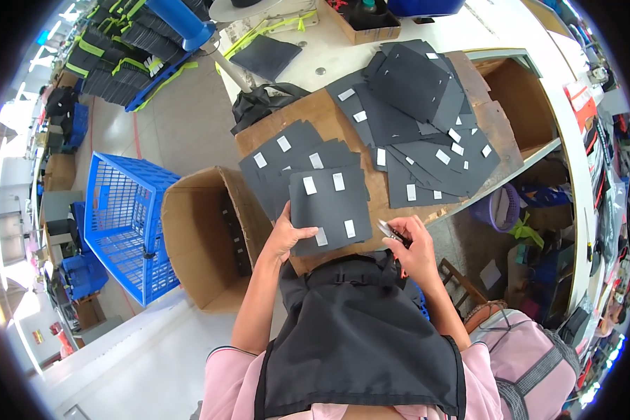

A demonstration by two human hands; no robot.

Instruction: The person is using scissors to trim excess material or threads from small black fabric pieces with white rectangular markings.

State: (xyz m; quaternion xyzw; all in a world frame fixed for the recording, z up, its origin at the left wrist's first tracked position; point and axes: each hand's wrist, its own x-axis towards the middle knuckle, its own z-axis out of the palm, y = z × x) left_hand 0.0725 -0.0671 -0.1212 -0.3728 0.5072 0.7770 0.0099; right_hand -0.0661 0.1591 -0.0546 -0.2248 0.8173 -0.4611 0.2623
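My left hand [285, 234] grips the left edge of a black fabric panel [332, 206], its thumb on top beside one of several white rectangular patches. My right hand [416, 250] is closed around small thread snips [392, 231], whose blades point toward the panel's right edge without touching it. Beneath and beyond that panel, more black panels [269, 171] lie fanned out. To the right spreads a larger, uneven pile of black panels [434, 164], many with white patches. Both piles rest on a brown board [379, 199].
An open cardboard box [199, 262] stands left of the board, with a blue plastic basket [122, 217] beyond it. A black bag [259, 105] lies by a metal post. A purple basket [502, 208] sits below on the right. Black apron fabric [357, 336] covers my front.
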